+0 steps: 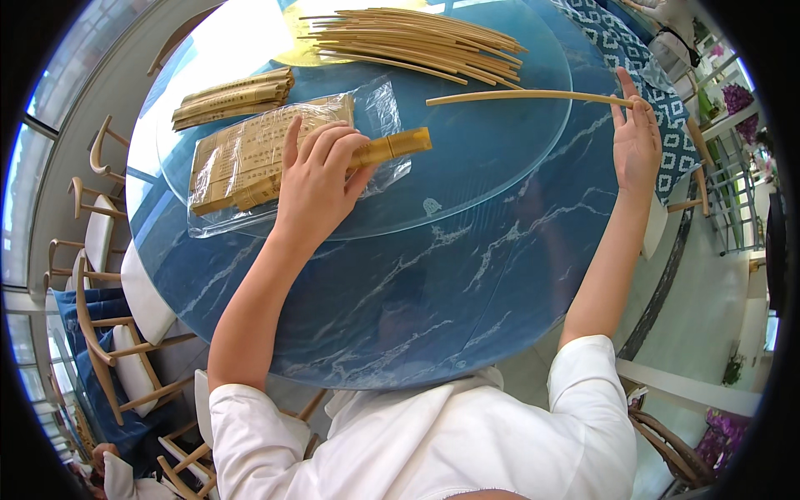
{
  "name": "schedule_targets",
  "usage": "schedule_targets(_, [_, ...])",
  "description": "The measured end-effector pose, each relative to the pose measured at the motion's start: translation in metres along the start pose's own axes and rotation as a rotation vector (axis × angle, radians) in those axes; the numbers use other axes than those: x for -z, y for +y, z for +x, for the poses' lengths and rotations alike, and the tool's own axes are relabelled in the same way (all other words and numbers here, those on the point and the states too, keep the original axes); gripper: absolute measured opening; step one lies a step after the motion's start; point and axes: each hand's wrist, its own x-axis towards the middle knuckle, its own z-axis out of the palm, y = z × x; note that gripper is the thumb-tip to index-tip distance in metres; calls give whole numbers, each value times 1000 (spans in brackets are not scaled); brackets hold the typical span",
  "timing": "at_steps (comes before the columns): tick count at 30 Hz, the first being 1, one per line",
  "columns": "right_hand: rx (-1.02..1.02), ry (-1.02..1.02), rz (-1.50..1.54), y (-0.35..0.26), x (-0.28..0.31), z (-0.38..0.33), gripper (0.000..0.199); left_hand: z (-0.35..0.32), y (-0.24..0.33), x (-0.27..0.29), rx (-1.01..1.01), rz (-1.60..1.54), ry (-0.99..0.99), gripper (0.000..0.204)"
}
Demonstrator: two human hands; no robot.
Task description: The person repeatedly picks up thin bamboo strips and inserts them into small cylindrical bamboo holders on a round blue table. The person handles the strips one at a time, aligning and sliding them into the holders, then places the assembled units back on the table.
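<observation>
My left hand [321,179] has its fingers closed over a long, flat yellow-brown paper sleeve [404,143], whose right end sticks out past them. Beneath it lies a clear plastic bag [383,108] with a stack of printed tan sleeves [237,158] inside. At the right, my right hand [637,146] grips one end of a slim wooden chopstick [517,95] between thumb and fingers, with one finger stretched out. The chopstick points left above the table, its free end apart from the sleeve. A pile of similar chopsticks [417,43] rests at the far side.
A smaller pile of tan sleeves [233,98] lies behind the bag. Everything sits on a round glass turntable [492,179] over a blue marbled table [400,283]. A patterned blue cloth [675,150] hangs at the right edge. Wooden chairs [100,333] stand at the left.
</observation>
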Motion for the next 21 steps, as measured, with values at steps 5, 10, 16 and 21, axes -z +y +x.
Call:
schedule_targets(5, [-27,-45,-27,-5,-3,-6,20,1,1,0,-5,11,2,37])
schedule_targets(10, [-41,-61,-147,-4,-9,-7,21,1,-1,-2,-1,12,-3,36])
schedule_targets(16, [-45,-28,-161,-3,-9,-7,20,1,0,-1,-5,8,-2,35])
schedule_targets(21, [-33,3,-187,-10,-16,-8,18,2,1,0,-5,-8,-2,36])
